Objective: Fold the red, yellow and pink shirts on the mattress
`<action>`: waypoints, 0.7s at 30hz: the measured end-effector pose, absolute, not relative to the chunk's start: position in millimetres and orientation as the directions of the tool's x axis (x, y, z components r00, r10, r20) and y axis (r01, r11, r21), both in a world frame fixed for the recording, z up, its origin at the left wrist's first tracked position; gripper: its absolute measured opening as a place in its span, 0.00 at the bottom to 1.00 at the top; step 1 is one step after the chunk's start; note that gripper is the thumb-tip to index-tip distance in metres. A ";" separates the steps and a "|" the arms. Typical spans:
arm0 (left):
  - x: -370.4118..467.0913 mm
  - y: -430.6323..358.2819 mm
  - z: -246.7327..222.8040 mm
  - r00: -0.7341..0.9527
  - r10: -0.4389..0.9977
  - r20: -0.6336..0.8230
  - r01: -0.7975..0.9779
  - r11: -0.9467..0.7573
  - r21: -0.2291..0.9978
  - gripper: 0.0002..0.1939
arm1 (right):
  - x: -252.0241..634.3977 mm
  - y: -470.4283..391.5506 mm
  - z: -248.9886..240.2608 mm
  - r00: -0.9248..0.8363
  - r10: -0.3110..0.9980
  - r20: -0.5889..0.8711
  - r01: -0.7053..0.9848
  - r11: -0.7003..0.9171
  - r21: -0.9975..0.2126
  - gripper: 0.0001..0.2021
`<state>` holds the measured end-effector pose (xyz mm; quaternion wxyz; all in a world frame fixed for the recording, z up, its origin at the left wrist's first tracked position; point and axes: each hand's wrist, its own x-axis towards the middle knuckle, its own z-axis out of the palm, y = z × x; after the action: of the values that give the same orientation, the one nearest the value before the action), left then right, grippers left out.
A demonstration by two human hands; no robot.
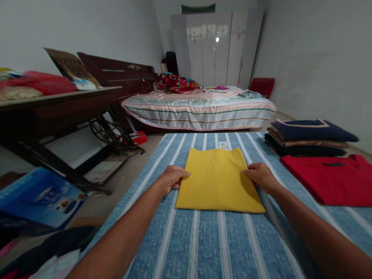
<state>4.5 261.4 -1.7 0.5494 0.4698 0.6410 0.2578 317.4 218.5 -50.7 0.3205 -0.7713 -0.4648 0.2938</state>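
Observation:
A yellow garment (pixel 217 182), folded into a flat, near-square shape, lies on the blue and white striped cloth (pixel 180 244) in front of me. My left hand (pixel 173 178) pinches its left edge, thumb on top and fingers tucked beneath. On the opposite edge my right hand (pixel 259 176) grips it the same way, the thumb lying over the fabric. Both hands are level with each other, a little above the garment's middle. What the fingers do under the cloth is hidden.
To the right lies a folded red garment (pixel 345 184), with a stack of dark folded clothes (pixel 310 133) behind it. A bed (pixel 197 112) stands beyond the striped surface. At left are a sewing-machine table (pixel 58 104) and a blue box (pixel 43 197) on the floor.

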 end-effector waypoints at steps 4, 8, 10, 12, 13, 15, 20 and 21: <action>1.6 242.8 -0.7 0.065 0.867 -0.495 0.347 0.445 0.826 0.11 | 315.9 203.9 -42.3 0.403 0.909 -0.104 0.647 -0.363 -0.670 0.05; 4.6 231.1 -0.9 0.091 0.853 -0.513 0.352 0.454 0.818 0.12 | 311.3 192.7 -32.9 0.418 0.905 -0.083 0.688 -0.375 -0.621 0.03; 5.5 227.0 -0.5 0.089 0.859 -0.505 0.356 0.446 0.821 0.12 | 308.9 187.5 -30.7 0.430 0.898 -0.090 0.677 -0.387 -0.626 0.03; 5.1 223.8 0.3 0.096 0.862 -0.498 0.353 0.438 0.827 0.13 | 306.5 182.8 -30.6 0.436 0.894 -0.105 0.645 -0.392 -0.656 0.02; 4.5 222.6 0.6 0.106 0.862 -0.496 0.348 0.435 0.830 0.13 | 305.3 180.8 -31.2 0.435 0.893 -0.117 0.620 -0.391 -0.680 0.02; 3.0 220.8 0.9 0.133 0.859 -0.494 0.334 0.430 0.839 0.14 | 302.8 177.5 -33.4 0.427 0.890 -0.156 0.544 -0.391 -0.743 0.01; 2.5 219.1 -2.6 0.155 0.866 -0.476 0.271 0.426 0.863 0.16 | 298.9 171.9 -37.1 0.407 0.858 -0.313 0.254 -0.435 -0.864 0.03; 3.1 219.1 -3.7 0.165 0.863 -0.477 0.245 0.432 0.868 0.16 | 298.6 170.6 -37.3 0.397 0.852 -0.342 0.204 -0.445 -0.872 0.03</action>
<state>3.1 219.1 -3.7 0.6035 0.4673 0.5932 0.2561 298.6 170.6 -37.3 0.3877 -0.7406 -0.3564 0.4174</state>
